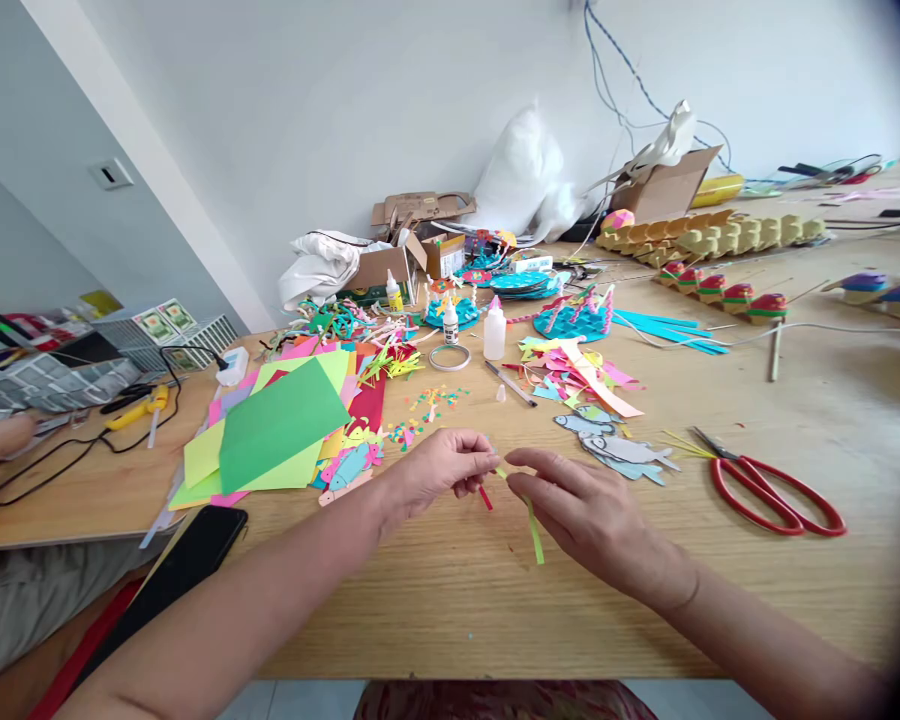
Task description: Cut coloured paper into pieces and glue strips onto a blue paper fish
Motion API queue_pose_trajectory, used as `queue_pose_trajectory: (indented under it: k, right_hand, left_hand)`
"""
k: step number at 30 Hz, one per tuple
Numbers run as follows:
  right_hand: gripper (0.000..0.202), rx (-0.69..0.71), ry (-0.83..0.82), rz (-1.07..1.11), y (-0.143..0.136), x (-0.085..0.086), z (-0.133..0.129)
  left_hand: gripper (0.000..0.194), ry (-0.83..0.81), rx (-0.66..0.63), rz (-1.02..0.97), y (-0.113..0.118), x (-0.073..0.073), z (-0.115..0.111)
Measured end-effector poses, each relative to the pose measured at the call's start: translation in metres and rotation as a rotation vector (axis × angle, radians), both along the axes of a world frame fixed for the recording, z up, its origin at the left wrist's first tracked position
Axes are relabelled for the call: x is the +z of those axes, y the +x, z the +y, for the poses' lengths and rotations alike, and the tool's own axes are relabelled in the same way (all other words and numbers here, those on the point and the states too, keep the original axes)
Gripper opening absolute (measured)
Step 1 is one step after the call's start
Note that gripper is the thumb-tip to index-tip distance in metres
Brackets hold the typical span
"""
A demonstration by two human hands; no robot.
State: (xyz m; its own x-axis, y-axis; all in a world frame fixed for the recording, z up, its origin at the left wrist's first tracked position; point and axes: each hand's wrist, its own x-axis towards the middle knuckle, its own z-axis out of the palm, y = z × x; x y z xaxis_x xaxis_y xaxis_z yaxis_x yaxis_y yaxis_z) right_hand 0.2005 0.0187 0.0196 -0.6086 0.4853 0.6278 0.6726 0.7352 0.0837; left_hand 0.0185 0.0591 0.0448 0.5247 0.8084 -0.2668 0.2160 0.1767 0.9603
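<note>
Above the front middle of the table, my left hand [461,462] is closed in a pinch at the upper end of a narrow yellow-green paper strip [534,532]. A short red paper strip [486,498] sticks out just below its fingers. My right hand [589,510] comes in from the right with its fingers bent around the same green strip, whose loose end hangs down below. Its thumb is mostly hidden. Grey paper fish [619,445] lie just beyond my right hand, and red-handled scissors [776,490] rest farther right with blades pointing away.
Coloured paper sheets [285,425] are stacked left, near a black phone [202,550]. Behind my hands are paper confetti [427,405], a glue bottle [494,332], a pen [511,384] and paper scraps [570,370]. Another person's hand [0,440] is at the left edge, near a yellow glue gun [139,408].
</note>
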Motion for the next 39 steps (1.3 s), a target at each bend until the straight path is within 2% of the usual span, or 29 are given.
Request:
queue_pose_trajectory:
  k: [4,7,10,14,21,29,39]
  right_hand:
    - [0.026,0.013,0.007,-0.07,0.006,0.007,0.001]
    - [0.029,0.021,-0.025,-0.128,0.008,0.009,0.004]
    - [0.03,0.03,-0.097,-0.199,0.006,0.005,0.009]
    - [0.026,0.084,-0.215,-0.253,-0.002,-0.005,0.019]
    - [0.011,0.072,-0.427,-0.326,-0.015,-0.012,0.029]
    - [0.013,0.047,-0.393,-0.359,-0.019,-0.021,0.031]
    - [0.014,0.043,-0.364,-0.354,-0.02,-0.025,0.032]
  left_hand:
    - [0.021,0.128,0.0,0.057,0.0,0.0,0.018]
    - [0.019,0.178,-0.011,0.112,0.0,-0.006,0.033]
    - [0.018,0.237,-0.054,0.169,-0.003,-0.016,0.044]
    - [0.016,0.405,-0.1,0.327,-0.008,-0.028,0.054]
    - [0.011,0.584,-0.023,0.489,-0.01,-0.039,0.065]
    - [0.006,0.721,-0.01,0.566,-0.012,-0.046,0.065]
    - [0.006,0.78,-0.009,0.601,-0.017,-0.055,0.069]
